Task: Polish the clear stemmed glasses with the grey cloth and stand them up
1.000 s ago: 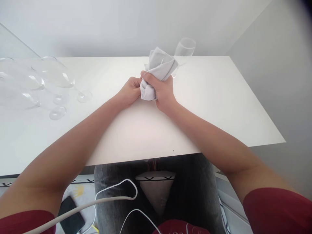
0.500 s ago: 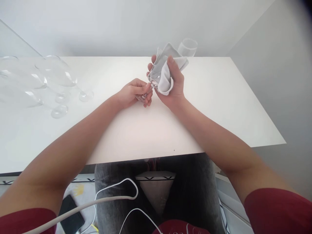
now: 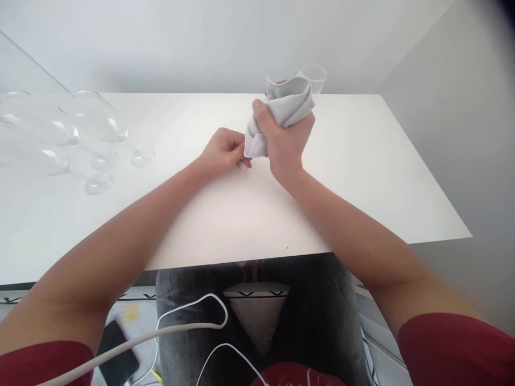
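Pale grey cloth (image 3: 289,107) sits bunched in the right hand (image 3: 284,142), above the far middle of the white table (image 3: 362,187). That hand is closed around the cloth, its thumb laid across the near side and pointing up and away to the left; most of its fingers are hidden behind the folds, though a bit of finger shows at the top. Its forearm rises from the lower right, angled inward, elbow bent. The left hand (image 3: 225,150) is lower and to the left, knuckles up, wrist nearly in line with the forearm, fingers curled narrow and pinched just at the cloth's lower left edge. Below those fingers a glint of clear glass (image 3: 242,166) shows; the rest is hidden, so I cannot tell how firmly it is held. Together the 2 forearms form a wide arch over the table's near edge, with red sleeves (image 3: 454,348) at the elbows. Behind the cloth, to its right, the rim of another glass (image 3: 317,75) shows against the wall. Well to the left, 3 stemmed glasses (image 3: 94,120) stand close together. Below the table are a phone (image 3: 116,356) and a white cable (image 3: 140,340).
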Demonstrator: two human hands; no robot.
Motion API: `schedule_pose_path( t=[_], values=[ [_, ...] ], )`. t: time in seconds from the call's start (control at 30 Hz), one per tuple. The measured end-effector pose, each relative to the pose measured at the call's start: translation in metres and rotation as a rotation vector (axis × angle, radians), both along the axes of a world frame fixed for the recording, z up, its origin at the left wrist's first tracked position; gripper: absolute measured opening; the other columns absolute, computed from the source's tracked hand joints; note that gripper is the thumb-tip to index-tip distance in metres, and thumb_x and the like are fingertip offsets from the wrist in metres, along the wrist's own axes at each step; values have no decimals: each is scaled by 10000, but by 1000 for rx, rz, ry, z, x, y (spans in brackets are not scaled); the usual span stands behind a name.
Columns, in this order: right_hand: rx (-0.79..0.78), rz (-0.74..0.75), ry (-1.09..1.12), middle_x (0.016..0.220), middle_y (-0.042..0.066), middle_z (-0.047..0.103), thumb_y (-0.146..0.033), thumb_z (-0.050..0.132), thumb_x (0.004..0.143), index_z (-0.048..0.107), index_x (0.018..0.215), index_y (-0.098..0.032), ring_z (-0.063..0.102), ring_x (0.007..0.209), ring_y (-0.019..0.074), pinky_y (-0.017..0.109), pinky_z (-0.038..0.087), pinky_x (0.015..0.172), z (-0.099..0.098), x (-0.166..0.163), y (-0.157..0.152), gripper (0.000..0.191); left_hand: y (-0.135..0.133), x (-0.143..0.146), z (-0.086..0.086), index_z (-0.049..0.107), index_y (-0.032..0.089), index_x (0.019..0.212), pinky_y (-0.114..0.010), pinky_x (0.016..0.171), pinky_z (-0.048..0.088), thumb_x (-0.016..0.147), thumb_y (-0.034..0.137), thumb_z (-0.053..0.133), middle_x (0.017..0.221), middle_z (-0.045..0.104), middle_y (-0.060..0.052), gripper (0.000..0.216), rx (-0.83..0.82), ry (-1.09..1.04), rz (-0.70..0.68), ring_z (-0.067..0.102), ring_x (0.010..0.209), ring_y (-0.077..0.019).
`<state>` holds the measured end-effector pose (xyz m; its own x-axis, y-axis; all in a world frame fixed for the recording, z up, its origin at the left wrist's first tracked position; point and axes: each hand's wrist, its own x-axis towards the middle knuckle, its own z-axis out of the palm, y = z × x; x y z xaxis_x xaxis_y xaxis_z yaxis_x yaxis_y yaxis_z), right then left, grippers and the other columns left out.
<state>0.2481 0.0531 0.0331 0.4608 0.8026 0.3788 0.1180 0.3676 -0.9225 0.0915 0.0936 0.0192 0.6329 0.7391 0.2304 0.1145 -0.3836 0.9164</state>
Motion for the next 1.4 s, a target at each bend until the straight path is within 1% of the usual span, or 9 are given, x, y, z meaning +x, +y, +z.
schedule_pose_path(
  t=[0.1, 0.27, 0.47, 0.6, 0.67, 0.9, 1.13, 1.3, 1.4],
  values=[
    [-82, 129, 167, 1037, 6, 693, -461, 812, 876, 590, 962, -301, 687, 985, 187, 341, 623, 876, 1, 8, 4, 287, 3, 0, -3, 683, 161, 643, -241, 559, 583, 968, 646, 749, 610, 741, -84, 587, 28, 32, -37, 735, 561, -167],
    [-52, 335, 395, 979, -5, 664, -388, 814, 845, 624, 1006, -266, 657, 968, 166, 297, 587, 797, 2, 16, 8, 277, 6, 1, -4, 704, 165, 641, -257, 559, 572, 932, 671, 783, 597, 739, -95, 589, 55, 18, -47, 745, 554, -187],
    [-120, 345, 318, 974, 8, 704, -631, 843, 784, 609, 953, -306, 710, 1143, 233, 340, 611, 834, -1, 16, 10, 435, 5, 0, -1, 683, 171, 605, -263, 538, 541, 921, 650, 811, 568, 721, -88, 588, 29, -24, -6, 700, 510, -167],
    [-99, 511, 400, 1174, 14, 720, -619, 868, 789, 643, 1001, -290, 684, 1219, 212, 334, 608, 941, -4, 10, 7, 451, 5, 0, -2, 695, 171, 632, -272, 543, 535, 931, 679, 785, 587, 726, -85, 596, 24, -53, 5, 695, 539, -164],
    [-128, 559, 406, 1142, 24, 712, -630, 880, 780, 642, 974, -271, 673, 1184, 220, 349, 599, 927, -7, 4, 5, 473, 7, 0, -4, 691, 173, 630, -277, 535, 525, 922, 679, 794, 603, 728, -76, 592, 13, -83, -1, 692, 554, -160],
    [-129, 583, 336, 822, -16, 656, -544, 991, 705, 630, 854, -286, 606, 995, 223, 397, 565, 892, -11, -5, -2, 468, 16, -1, -14, 647, 181, 575, -304, 552, 468, 878, 459, 868, 598, 684, -22, 466, -2, -138, -42, 651, 597, -148],
    [-50, 610, 264, 982, 4, 737, -453, 941, 825, 754, 901, -243, 684, 1020, 184, 349, 601, 963, -3, -1, -5, 291, 23, 1, -21, 606, 199, 580, -317, 605, 425, 890, 449, 838, 573, 595, 24, 461, 75, -170, -30, 550, 619, -115],
    [-70, 557, 245, 903, 2, 708, -551, 927, 824, 724, 856, -243, 683, 913, 185, 365, 632, 853, -13, -1, 0, 370, 22, 0, -18, 575, 196, 561, -322, 591, 389, 890, 519, 842, 562, 563, 30, 533, 48, -157, 9, 495, 593, -105],
    [-79, 516, 263, 919, 1, 702, -575, 926, 813, 713, 863, -251, 695, 926, 188, 363, 644, 868, -12, -3, 1, 391, 22, -1, -17, 606, 190, 590, -314, 581, 382, 882, 525, 858, 585, 565, 29, 510, 39, -177, 16, 494, 592, -99]
  ],
)
